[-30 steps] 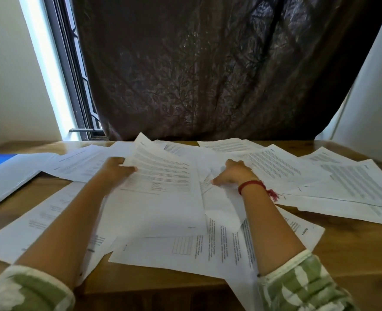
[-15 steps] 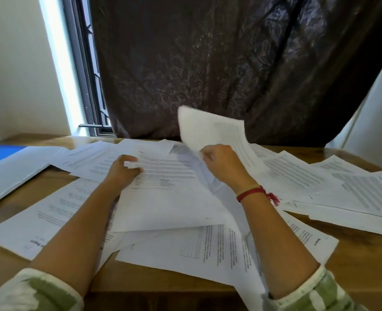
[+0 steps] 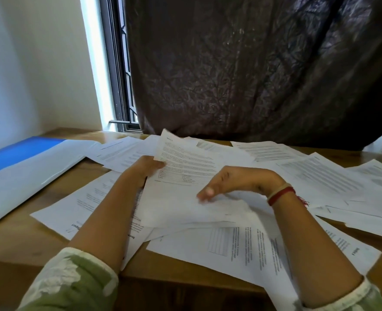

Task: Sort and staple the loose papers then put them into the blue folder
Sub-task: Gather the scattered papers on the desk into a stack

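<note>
Hands over loose white printed papers (image 3: 241, 250) scattered on the brown wooden bench (image 3: 17, 243). Left hand (image 3: 146, 168) pinches the left edge of a raised printed sheet (image 3: 185, 176); right hand (image 3: 237, 181), fingers curled together, presses on that sheet's lower part. Open blue plastic folder (image 3: 21, 153) lies at far left.

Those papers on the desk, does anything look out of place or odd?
The loose papers lie scattered at all angles across the wooden table, overlapping, some hanging over the near edge. The blue folder lies open at the left. No stapler is visible.
</note>
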`<state>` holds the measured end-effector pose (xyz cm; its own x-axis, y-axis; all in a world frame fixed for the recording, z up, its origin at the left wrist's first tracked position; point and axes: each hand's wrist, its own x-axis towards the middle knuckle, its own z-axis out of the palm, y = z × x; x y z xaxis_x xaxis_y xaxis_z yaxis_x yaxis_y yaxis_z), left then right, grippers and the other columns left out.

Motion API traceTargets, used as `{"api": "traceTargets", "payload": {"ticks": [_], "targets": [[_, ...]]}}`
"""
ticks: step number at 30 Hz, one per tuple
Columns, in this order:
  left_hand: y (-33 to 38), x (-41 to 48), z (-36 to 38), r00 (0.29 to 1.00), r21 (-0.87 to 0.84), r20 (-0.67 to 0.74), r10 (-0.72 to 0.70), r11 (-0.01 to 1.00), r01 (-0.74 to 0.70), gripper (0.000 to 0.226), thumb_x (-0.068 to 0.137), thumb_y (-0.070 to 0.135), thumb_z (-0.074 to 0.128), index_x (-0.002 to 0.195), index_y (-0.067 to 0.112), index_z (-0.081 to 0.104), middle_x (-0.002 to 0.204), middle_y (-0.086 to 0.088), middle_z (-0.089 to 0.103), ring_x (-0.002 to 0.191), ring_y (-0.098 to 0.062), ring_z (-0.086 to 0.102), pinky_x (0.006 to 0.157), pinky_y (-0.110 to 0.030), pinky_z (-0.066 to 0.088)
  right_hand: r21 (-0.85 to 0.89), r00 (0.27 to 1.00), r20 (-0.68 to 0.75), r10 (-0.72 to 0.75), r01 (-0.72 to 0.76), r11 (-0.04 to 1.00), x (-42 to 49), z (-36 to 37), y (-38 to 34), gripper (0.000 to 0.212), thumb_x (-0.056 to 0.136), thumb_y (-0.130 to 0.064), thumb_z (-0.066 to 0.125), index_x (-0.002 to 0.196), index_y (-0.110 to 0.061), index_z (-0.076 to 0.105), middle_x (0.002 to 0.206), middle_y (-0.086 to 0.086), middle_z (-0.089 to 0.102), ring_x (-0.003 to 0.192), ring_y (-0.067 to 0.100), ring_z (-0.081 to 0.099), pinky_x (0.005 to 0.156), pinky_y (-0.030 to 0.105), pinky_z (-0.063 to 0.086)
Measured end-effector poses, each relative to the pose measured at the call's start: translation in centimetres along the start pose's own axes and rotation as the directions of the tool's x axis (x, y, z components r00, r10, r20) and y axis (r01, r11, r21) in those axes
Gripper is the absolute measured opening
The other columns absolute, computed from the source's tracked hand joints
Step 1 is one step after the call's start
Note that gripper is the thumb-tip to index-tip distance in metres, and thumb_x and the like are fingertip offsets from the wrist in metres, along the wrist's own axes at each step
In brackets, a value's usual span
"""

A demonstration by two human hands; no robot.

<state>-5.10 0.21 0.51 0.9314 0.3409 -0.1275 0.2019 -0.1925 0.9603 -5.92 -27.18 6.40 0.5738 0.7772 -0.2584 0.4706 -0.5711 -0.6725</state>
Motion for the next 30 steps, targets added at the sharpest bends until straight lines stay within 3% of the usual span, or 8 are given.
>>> {"api": "traceTargets", "payload": {"ticks": [3, 5, 7, 9, 11, 19, 23, 30], "targets": [[-0.4, 0.9, 0.2, 0.998, 0.126, 0.041, 0.039, 0.991, -0.043, 0.032, 0.088, 0.013, 0.066, 0.119, 0.008, 0.059, 0.125, -0.015, 0.062, 0.110, -0.037, 0.061, 0.098, -0.057, 0.048, 0.137, 0.865, -0.496, 0.070, -0.001, 0.991, -1.4, -1.5, 0.8, 0.035, 0.084, -0.044, 0.067, 0.107, -0.018, 0.073, 0.107, -0.004, 0.071, 0.094, 0.008, 0.066, 0.096, 0.033, 0.044], [0.4, -0.3, 0.8, 0.998, 0.178, -0.003, 0.064, 0.982, -0.062, 0.031, 0.091, 0.010, 0.064, 0.121, 0.006, 0.059, 0.124, -0.014, 0.061, 0.112, -0.036, 0.059, 0.100, -0.055, 0.046, 0.178, 0.528, -0.819, 0.227, -0.143, 0.974, -2.2, -2.9, 2.9, 0.029, 0.092, -0.033, 0.063, 0.110, -0.012, 0.070, 0.106, 0.004, 0.068, 0.093, 0.016, 0.062, 0.091, 0.034, 0.047], [1.0, -1.3, 1.6, 0.994, 0.223, -0.054, 0.097, 0.971, -0.083, 0.035, 0.093, 0.011, 0.062, 0.126, 0.004, 0.057, 0.126, -0.013, 0.059, 0.114, -0.034, 0.057, 0.103, -0.049, 0.045, 0.253, 0.213, -0.905, 0.368, -0.427, 0.868, -3.5, -4.1, 5.8, 0.030, 0.097, -0.029, 0.053, 0.118, -0.009, 0.063, 0.117, 0.014, 0.064, 0.105, 0.030, 0.058, 0.096, 0.040, 0.044], [1.1, -1.7, 2.3, 0.984, 0.256, -0.109, 0.142, 0.961, -0.110, 0.036, 0.096, 0.016, 0.059, 0.129, 0.004, 0.054, 0.125, -0.013, 0.057, 0.108, -0.029, 0.055, 0.098, -0.039, 0.045, 0.366, 0.055, -0.875, 0.480, -0.574, 0.732, -5.1, -4.7, 8.0, 0.034, 0.099, -0.027, 0.049, 0.126, -0.008, 0.055, 0.128, 0.019, 0.057, 0.116, 0.036, 0.053, 0.102, 0.045, 0.039], [1.1, -1.7, 2.7, 0.977, 0.258, -0.145, 0.154, 0.960, -0.113, 0.035, 0.100, 0.022, 0.051, 0.131, 0.005, 0.051, 0.121, -0.012, 0.055, 0.099, -0.024, 0.051, 0.087, -0.035, 0.042, 0.383, 0.065, -0.831, 0.552, -0.652, 0.654, -6.4, -4.4, 9.0, 0.043, 0.099, -0.031, 0.051, 0.136, -0.011, 0.045, 0.142, 0.017, 0.047, 0.128, 0.037, 0.045, 0.110, 0.048, 0.031], [1.8, -2.7, 3.6, 0.972, 0.263, -0.175, 0.157, 0.959, -0.107, 0.039, 0.101, 0.023, 0.050, 0.133, 0.000, 0.051, 0.134, -0.019, 0.054, 0.116, -0.035, 0.053, 0.093, -0.037, 0.042, 0.224, 0.397, -0.696, 0.598, -0.671, 0.706, -3.2, -2.5, 9.0, 0.095, 0.069, -0.072, 0.066, 0.141, -0.015, 0.040, 0.149, 0.015, 0.035, 0.136, 0.038, 0.033, 0.113, 0.057, 0.024], [1.8, -2.9, 3.6, 0.975, 0.254, -0.165, 0.147, 0.962, -0.102, 0.035, 0.101, 0.022, 0.050, 0.127, -0.001, 0.057, 0.130, -0.018, 0.057, 0.096, -0.026, 0.051, 0.084, -0.033, 0.039, 0.127, 0.488, -0.676, 0.552, -0.660, 0.740, -1.7, -1.5, 8.5, 0.074, 0.080, -0.061, 0.065, 0.136, -0.018, 0.043, 0.145, 0.009, 0.044, 0.130, 0.033, 0.043, 0.110, 0.049, 0.033], [1.9, -2.9, 3.8, 0.980, 0.263, -0.138, 0.145, 0.959, -0.105, 0.034, 0.102, 0.022, 0.048, 0.130, 0.003, 0.054, 0.126, -0.014, 0.057, 0.094, -0.024, 0.049, 0.083, -0.033, 0.040, -0.051, 0.437, -0.823, 0.362, -0.693, 0.720, -0.7, -1.7, 8.0, 0.035, 0.099, -0.032, 0.051, 0.125, -0.010, 0.055, 0.126, 0.011, 0.060, 0.112, 0.027, 0.058, 0.095, 0.029, 0.044]]}}
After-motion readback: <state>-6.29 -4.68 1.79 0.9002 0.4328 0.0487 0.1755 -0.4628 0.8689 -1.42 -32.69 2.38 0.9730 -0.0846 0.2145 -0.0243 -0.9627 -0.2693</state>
